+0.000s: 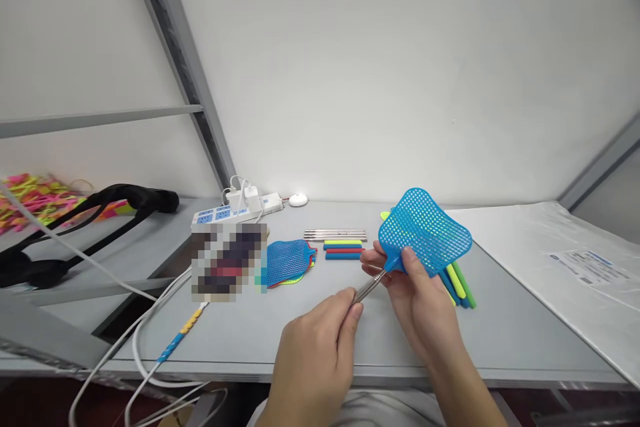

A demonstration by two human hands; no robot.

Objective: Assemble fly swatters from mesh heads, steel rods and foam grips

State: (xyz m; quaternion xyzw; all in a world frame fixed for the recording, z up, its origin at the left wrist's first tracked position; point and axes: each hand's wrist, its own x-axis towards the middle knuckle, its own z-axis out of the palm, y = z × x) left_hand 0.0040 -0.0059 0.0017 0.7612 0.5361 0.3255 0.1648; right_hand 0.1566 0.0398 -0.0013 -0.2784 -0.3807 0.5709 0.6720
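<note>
My left hand (pixel 317 343) is wrapped round a thin metal rod (pixel 369 287). At the rod's upper end sits a blue mesh fly swatter head (pixel 423 230), its neck held between the thumb and fingers of my right hand (pixel 423 303). The head tilts up to the right above the table. Left of my hands lies a stack of fly swatter heads (pixel 287 263), blue on top with red and yellow edges showing. Behind my hands are several metal rods (pixel 335 235) and several coloured tubes (pixel 343 251). More tubes (pixel 460 283), green, yellow and blue, lie partly hidden behind my right hand.
A white power strip (pixel 237 212) with plugs stands at the back left, beside a small white case (pixel 299 200). Cables (pixel 137 333) run down the left side. A white package (pixel 565 267) covers the right. Metal shelf posts (pixel 185 60) rise at left.
</note>
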